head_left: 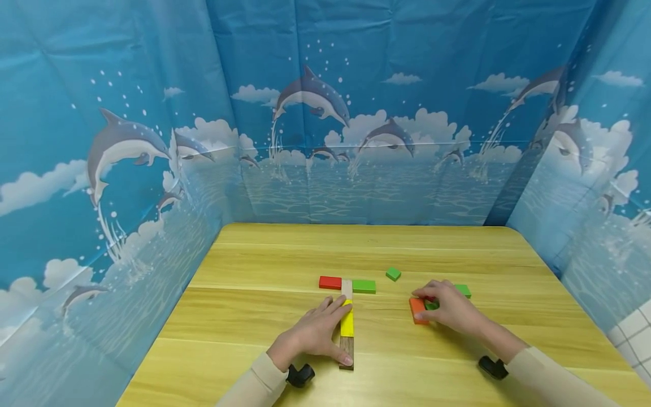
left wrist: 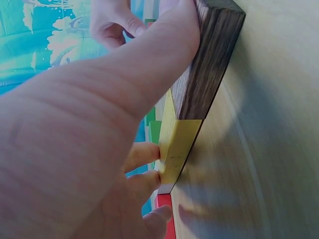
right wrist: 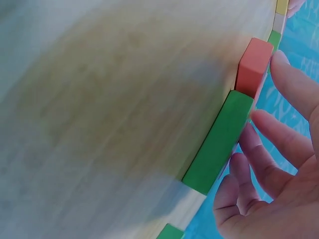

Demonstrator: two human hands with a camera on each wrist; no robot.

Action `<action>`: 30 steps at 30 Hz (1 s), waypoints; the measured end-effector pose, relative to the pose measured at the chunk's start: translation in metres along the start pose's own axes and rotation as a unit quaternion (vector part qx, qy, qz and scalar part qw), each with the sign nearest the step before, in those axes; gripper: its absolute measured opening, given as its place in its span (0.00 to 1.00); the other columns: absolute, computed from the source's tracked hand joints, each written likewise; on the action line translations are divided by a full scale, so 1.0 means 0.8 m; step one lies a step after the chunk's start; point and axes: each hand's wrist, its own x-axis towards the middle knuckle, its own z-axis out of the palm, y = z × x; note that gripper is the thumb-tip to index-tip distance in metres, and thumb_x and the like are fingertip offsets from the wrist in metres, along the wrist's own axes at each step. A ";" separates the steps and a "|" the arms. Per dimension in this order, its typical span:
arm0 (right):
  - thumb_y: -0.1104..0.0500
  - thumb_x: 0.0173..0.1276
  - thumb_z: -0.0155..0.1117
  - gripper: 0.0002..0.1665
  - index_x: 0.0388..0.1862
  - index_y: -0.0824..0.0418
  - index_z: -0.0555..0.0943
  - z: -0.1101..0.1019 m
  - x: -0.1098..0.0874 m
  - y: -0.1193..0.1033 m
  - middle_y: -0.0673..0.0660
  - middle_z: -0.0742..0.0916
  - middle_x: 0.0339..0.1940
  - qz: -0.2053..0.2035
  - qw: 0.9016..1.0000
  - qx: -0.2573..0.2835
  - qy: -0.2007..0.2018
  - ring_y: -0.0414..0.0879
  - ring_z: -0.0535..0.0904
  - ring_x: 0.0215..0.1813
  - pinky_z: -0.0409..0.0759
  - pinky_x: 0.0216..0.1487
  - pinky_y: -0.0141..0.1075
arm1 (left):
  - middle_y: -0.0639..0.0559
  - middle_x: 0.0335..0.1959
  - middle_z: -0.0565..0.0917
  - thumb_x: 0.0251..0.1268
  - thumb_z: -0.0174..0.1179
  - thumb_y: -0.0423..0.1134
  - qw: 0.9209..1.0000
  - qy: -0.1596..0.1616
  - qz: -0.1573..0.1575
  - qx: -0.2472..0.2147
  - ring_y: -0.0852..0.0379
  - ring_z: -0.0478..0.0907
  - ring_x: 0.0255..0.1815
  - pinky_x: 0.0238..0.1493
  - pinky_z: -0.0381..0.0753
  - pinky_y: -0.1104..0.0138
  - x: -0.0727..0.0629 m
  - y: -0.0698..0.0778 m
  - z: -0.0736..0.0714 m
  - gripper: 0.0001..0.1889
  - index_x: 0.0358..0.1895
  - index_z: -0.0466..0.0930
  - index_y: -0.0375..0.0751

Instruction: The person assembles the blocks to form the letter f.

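Wooden blocks lie in a T on the table: a dark brown block (head_left: 347,350), a yellow block (head_left: 347,319) and a pale block (head_left: 347,287) in line, with a red block (head_left: 330,282) and a green block (head_left: 364,286) beside the pale end. My left hand (head_left: 311,332) lies along this line, its thumb on the brown block and its fingertips touching the yellow block (left wrist: 182,149). My right hand (head_left: 454,307) pinches an orange block (head_left: 417,311) between thumb and fingers. A green block (right wrist: 219,142) lies against the orange one, partly hidden under the hand.
A small green block (head_left: 393,274) lies between the two groups, toward the back. Another green block (head_left: 463,290) shows behind the right hand. Around the wooden table (head_left: 264,254) hangs a blue dolphin curtain (head_left: 366,192). Each wrist carries a black camera mount (head_left: 301,375).
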 end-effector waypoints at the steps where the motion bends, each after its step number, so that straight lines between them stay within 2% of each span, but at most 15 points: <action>1: 0.45 0.56 0.80 0.33 0.58 0.57 0.85 0.000 -0.001 0.000 0.50 0.85 0.51 0.000 1.000 -0.003 0.000 0.49 0.72 0.48 0.74 0.44 0.43 | 0.51 0.83 0.47 0.45 0.72 0.70 1.000 -0.001 0.000 0.001 0.42 0.43 0.82 0.72 0.57 0.40 0.000 0.000 0.000 0.61 0.82 0.52 0.50; 12: 0.43 0.56 0.79 0.29 0.54 0.54 0.86 -0.003 -0.007 -0.002 0.48 0.85 0.50 -0.013 0.999 -0.031 0.001 0.48 0.71 0.48 0.74 0.44 0.43 | 0.50 0.83 0.47 0.46 0.73 0.69 1.000 0.001 -0.001 -0.003 0.42 0.43 0.81 0.72 0.57 0.39 -0.002 0.004 0.000 0.61 0.82 0.52 0.50; 19: 0.45 0.54 0.81 0.29 0.53 0.54 0.86 0.002 -0.011 -0.006 0.47 0.86 0.48 -0.001 0.999 -0.050 0.005 0.46 0.71 0.46 0.75 0.45 0.43 | 0.51 0.83 0.47 0.45 0.73 0.69 1.000 -0.004 -0.001 -0.004 0.42 0.43 0.82 0.72 0.57 0.40 -0.003 0.003 0.001 0.61 0.82 0.53 0.50; 24: 0.46 0.53 0.82 0.28 0.51 0.51 0.83 0.003 -0.015 -0.013 0.44 0.84 0.43 -0.003 0.998 -0.065 0.021 0.45 0.70 0.45 0.72 0.42 0.42 | 0.52 0.83 0.47 0.45 0.73 0.69 1.000 -0.005 -0.002 -0.004 0.43 0.43 0.82 0.72 0.56 0.40 -0.004 0.002 0.001 0.61 0.82 0.52 0.51; 27: 0.46 0.52 0.83 0.28 0.50 0.47 0.81 0.003 -0.016 -0.016 0.42 0.82 0.40 -0.008 0.998 -0.062 0.025 0.45 0.70 0.43 0.68 0.41 0.41 | 0.52 0.83 0.47 0.45 0.72 0.70 1.000 -0.004 -0.002 -0.004 0.43 0.43 0.82 0.72 0.56 0.39 -0.005 0.001 0.001 0.61 0.82 0.52 0.51; 30: 0.47 0.52 0.83 0.27 0.49 0.45 0.79 0.004 -0.015 -0.016 0.40 0.82 0.39 -0.014 0.999 -0.039 0.021 0.45 0.71 0.42 0.69 0.41 0.40 | 0.51 0.83 0.47 0.45 0.73 0.69 1.000 -0.002 -0.001 -0.005 0.42 0.43 0.82 0.72 0.56 0.39 -0.005 0.001 0.001 0.61 0.82 0.52 0.51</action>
